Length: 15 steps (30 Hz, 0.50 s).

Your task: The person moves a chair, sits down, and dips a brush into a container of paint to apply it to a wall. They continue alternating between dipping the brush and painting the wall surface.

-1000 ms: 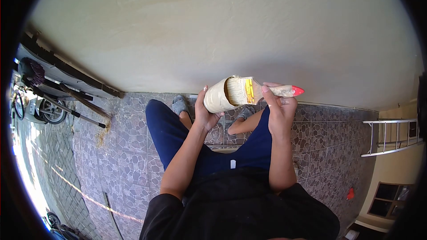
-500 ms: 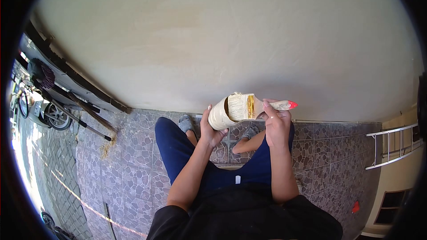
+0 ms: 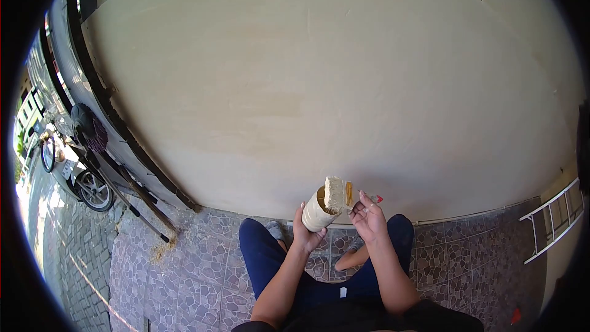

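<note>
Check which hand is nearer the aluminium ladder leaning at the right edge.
Right. The right hand, holding a paint brush, sits on the side toward the aluminium ladder; the left hand, gripping a cream-coated can, is farther away, beyond the brush.

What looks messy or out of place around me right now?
A small pile of sawdust-like debris lies on the tiled floor by the broom tips. Otherwise nothing stands out: the left hand holds the can, the right hand the paintbrush.

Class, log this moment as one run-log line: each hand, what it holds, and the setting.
left hand: grips paint can | right hand: holds brush, bristles at can mouth | setting: wall ahead, tiled floor
</note>
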Each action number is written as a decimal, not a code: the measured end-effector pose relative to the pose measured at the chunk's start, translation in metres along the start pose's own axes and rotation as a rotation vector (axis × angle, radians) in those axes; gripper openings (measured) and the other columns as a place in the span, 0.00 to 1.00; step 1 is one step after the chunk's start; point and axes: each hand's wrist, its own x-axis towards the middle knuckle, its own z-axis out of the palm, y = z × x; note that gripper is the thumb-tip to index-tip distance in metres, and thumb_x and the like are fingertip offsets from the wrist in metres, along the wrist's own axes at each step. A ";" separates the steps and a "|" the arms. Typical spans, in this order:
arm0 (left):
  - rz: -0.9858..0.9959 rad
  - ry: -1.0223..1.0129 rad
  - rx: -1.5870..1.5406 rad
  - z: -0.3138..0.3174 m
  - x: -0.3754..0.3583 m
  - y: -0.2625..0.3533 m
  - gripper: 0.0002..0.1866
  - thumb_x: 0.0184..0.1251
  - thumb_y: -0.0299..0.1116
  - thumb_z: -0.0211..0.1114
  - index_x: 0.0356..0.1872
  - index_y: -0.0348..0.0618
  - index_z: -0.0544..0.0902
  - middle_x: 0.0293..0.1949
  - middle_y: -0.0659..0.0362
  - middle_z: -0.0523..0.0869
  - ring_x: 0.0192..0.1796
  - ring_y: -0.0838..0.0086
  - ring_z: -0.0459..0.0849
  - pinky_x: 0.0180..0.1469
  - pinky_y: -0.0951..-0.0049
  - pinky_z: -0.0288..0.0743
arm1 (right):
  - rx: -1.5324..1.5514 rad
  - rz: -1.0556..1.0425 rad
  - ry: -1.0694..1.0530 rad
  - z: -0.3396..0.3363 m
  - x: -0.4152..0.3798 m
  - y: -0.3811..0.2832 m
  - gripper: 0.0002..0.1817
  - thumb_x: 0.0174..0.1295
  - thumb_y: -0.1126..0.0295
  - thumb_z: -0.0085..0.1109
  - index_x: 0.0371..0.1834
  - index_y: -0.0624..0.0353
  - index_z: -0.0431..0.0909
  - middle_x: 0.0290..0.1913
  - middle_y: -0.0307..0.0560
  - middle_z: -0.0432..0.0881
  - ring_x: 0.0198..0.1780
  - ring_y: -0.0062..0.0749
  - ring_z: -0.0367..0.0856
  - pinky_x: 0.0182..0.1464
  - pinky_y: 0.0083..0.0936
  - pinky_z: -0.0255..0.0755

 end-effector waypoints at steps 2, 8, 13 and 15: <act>-0.001 -0.001 -0.011 0.000 -0.001 0.001 0.31 0.80 0.64 0.53 0.62 0.49 0.83 0.47 0.56 0.92 0.41 0.65 0.93 0.26 0.69 0.87 | 0.033 0.004 -0.003 0.002 0.002 0.002 0.05 0.77 0.67 0.64 0.49 0.54 0.84 0.38 0.37 0.85 0.42 0.27 0.84 0.47 0.28 0.81; -0.030 -0.060 -0.105 0.004 -0.002 0.009 0.36 0.79 0.66 0.52 0.71 0.46 0.76 0.58 0.48 0.87 0.51 0.54 0.90 0.29 0.72 0.89 | 0.032 -0.053 -0.057 0.025 -0.001 -0.002 0.05 0.75 0.70 0.66 0.49 0.56 0.84 0.38 0.38 0.85 0.41 0.24 0.83 0.48 0.27 0.82; -0.017 -0.153 -0.125 0.048 -0.015 0.021 0.36 0.80 0.64 0.52 0.72 0.45 0.75 0.61 0.47 0.84 0.55 0.54 0.86 0.32 0.72 0.91 | -0.027 -0.143 -0.116 0.075 0.004 -0.033 0.09 0.74 0.69 0.67 0.53 0.57 0.83 0.42 0.39 0.85 0.41 0.27 0.84 0.48 0.28 0.82; -0.007 -0.205 -0.183 0.069 -0.018 0.029 0.34 0.79 0.61 0.52 0.72 0.46 0.75 0.61 0.48 0.82 0.59 0.54 0.84 0.34 0.72 0.91 | -0.058 -0.212 -0.184 0.109 0.007 -0.053 0.09 0.74 0.70 0.67 0.54 0.56 0.83 0.41 0.40 0.86 0.41 0.27 0.84 0.46 0.27 0.82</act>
